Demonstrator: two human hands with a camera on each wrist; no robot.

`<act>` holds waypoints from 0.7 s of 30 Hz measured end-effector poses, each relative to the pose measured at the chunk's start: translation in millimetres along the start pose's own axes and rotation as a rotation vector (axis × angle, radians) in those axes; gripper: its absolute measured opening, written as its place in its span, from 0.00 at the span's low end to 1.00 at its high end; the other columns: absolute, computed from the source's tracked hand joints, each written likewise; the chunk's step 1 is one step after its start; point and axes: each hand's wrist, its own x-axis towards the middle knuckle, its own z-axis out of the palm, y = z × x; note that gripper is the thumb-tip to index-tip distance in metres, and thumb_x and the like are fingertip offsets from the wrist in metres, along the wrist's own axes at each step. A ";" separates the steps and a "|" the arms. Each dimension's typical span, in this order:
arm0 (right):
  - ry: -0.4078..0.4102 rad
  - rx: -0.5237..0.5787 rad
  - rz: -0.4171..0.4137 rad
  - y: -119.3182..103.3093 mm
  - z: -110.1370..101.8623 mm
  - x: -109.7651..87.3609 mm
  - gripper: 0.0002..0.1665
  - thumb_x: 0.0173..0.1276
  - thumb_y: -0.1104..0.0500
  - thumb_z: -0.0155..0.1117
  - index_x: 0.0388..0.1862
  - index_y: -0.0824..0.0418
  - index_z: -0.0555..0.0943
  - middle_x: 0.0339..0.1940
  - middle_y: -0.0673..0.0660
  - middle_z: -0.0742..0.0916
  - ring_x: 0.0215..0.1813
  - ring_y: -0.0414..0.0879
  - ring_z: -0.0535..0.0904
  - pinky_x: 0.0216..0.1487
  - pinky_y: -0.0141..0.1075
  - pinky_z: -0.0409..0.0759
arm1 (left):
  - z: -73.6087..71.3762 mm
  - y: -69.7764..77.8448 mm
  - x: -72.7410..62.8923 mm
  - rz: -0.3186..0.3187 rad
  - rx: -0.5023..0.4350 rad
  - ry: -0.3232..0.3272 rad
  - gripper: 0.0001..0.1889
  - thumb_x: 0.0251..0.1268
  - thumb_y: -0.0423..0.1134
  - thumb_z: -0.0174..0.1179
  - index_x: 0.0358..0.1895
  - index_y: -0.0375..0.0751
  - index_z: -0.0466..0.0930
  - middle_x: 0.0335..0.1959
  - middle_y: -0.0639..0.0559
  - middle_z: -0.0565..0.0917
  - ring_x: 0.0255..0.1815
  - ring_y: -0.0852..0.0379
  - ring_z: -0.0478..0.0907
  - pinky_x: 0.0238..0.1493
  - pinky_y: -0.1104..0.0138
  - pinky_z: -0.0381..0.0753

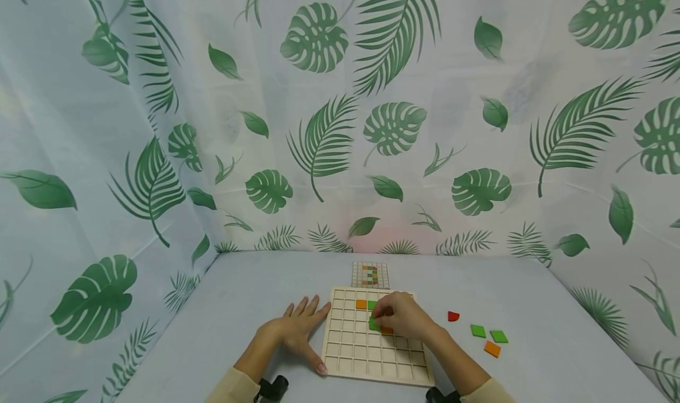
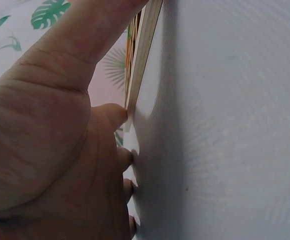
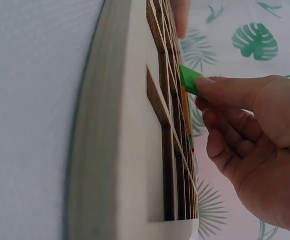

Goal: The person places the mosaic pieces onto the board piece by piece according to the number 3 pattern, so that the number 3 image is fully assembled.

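A wooden grid board (image 1: 350, 353) lies flat on the table. My right hand (image 1: 406, 316) is over its upper right part, pinching a green square tile (image 3: 188, 80) between thumb and fingertips. In the right wrist view that tile is tilted, with one edge at the board's grid. An orange tile (image 1: 361, 304) and another green tile (image 1: 372, 305) sit in the board's upper rows. A second orange tile (image 1: 386, 331) shows beneath the right hand, partly covered. Spread wide, my left hand (image 1: 294, 332) has thumb and index fingertip against the board's left edge.
Right of the board lie a red rounded piece (image 1: 453, 316), two loose green tiles (image 1: 478, 330) and a loose orange tile (image 1: 492, 349). Behind the board is a small pattern card (image 1: 370, 275) with a coloured grid. Leaf-print curtains (image 1: 329, 214) enclose the table.
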 end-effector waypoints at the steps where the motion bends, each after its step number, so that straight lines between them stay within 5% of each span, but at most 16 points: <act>1: -0.002 -0.005 0.002 -0.2 0.1 0.0 0.04 0.66 0.62 0.76 0.36 0.53 0.91 0.34 0.45 0.89 0.33 0.37 0.78 0.34 0.30 0.78 | 0.2 0.0 0.0 0.000 0.000 0.000 0.73 0.36 0.72 0.80 0.87 0.59 0.43 0.88 0.42 0.42 0.88 0.36 0.37 0.83 0.36 0.41; 21: -0.046 -0.076 -0.012 -3.5 0.2 -2.4 0.06 0.61 0.59 0.80 0.37 0.53 0.93 0.36 0.45 0.86 0.39 0.40 0.79 0.37 0.32 0.77 | -0.7 0.6 0.5 -0.012 -0.008 -0.012 0.73 0.37 0.72 0.80 0.86 0.61 0.43 0.88 0.43 0.42 0.88 0.38 0.36 0.84 0.37 0.39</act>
